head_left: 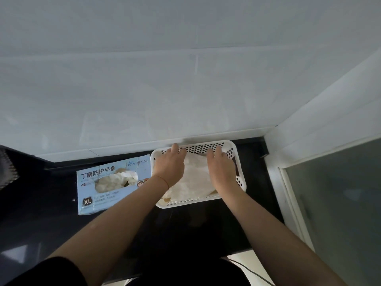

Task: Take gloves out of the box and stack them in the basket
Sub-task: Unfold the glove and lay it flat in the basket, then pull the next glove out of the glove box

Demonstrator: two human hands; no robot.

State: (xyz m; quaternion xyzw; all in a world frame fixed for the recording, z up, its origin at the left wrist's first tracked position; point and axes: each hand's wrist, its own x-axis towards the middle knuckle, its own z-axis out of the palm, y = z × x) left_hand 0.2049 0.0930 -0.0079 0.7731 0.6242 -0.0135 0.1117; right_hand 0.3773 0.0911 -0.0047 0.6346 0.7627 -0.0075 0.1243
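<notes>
The dark counter carries my white basket at its far right corner, against the wall. Just left of it lies the blue glove box, more gloves bulging from its torn opening. My left hand and right hand lie flat, fingers straight, pressing the white gloves in the basket. They look thin, limp and clingy; I'd pinch each by its cuff.
</notes>
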